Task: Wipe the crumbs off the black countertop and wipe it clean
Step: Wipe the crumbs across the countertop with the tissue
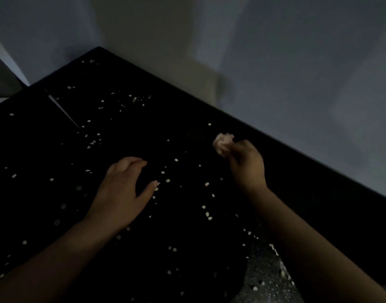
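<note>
Crumbs (167, 180), pale and small, lie scattered across most of the black countertop (176, 119), from the far corner down to the near edge, with a loose line of them running between the two hands. On that evidence the wiping is judged to be at its start, with little or nothing cleared. Right hand (246, 162) pinches a crumpled pale wad (222, 144), tissue or cloth, the dim light does not settle which. Its fingers are curled round the wad, which projects ahead of the knuckles. The wad is held near the far edge of the surface, close to the wall (275, 51), probably so that a stroke can begin at the back and draw debris toward the person. Whether the wad touches the surface cannot be told. Left hand (120, 193) holds nothing: fingers loosely bent, thumb spread wide, palm down low over the crumbs at centre. Its contact with the top is not determinable. The position suggests a steadying hand, or one ready to cup what is swept across. A thin pale seam (63, 110) crosses the surface at upper left, and crumbs may lodge there. A speckled grey patch (264, 278) shows at lower right with further crumbs on it. Lighting is poor and fine detail is soft.
</note>
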`<state>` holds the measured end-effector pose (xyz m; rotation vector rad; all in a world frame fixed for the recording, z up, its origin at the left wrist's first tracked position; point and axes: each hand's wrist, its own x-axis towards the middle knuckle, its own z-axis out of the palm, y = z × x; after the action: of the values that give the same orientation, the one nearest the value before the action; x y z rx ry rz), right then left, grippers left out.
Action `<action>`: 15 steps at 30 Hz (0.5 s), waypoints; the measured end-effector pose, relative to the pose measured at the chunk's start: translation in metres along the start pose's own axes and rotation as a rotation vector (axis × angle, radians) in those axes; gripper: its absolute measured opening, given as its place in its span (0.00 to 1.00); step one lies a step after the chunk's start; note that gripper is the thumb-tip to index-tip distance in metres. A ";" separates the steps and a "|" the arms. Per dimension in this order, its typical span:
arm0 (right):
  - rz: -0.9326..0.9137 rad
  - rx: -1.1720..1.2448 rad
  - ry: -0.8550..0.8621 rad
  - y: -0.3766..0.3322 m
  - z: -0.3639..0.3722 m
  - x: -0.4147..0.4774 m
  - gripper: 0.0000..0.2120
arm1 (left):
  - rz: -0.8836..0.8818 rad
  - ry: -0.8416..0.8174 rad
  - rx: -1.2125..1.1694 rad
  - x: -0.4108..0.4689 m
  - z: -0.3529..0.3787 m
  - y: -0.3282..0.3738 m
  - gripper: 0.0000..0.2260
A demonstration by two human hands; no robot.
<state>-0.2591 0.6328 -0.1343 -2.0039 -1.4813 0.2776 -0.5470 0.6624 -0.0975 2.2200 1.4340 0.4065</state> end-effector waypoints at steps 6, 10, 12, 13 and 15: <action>-0.102 0.162 -0.203 -0.022 -0.017 -0.092 0.11 | 0.081 -0.042 0.017 0.008 0.000 -0.024 0.31; 0.024 0.345 -0.158 -0.031 -0.029 -0.093 0.08 | 0.103 -0.021 -0.043 0.010 0.000 -0.030 0.28; 0.118 0.404 0.018 -0.032 -0.030 -0.062 0.08 | 0.121 -0.013 -0.056 0.010 0.000 -0.032 0.28; 0.127 0.410 0.087 -0.032 -0.031 -0.041 0.08 | 0.125 -0.015 -0.057 0.009 0.000 -0.033 0.27; 0.115 0.416 0.164 -0.031 -0.027 0.004 0.09 | 0.132 -0.021 -0.033 0.010 0.002 -0.035 0.27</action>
<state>-0.2679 0.6327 -0.0940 -1.7299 -1.1033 0.4209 -0.5691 0.6828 -0.1178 2.2927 1.2654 0.4461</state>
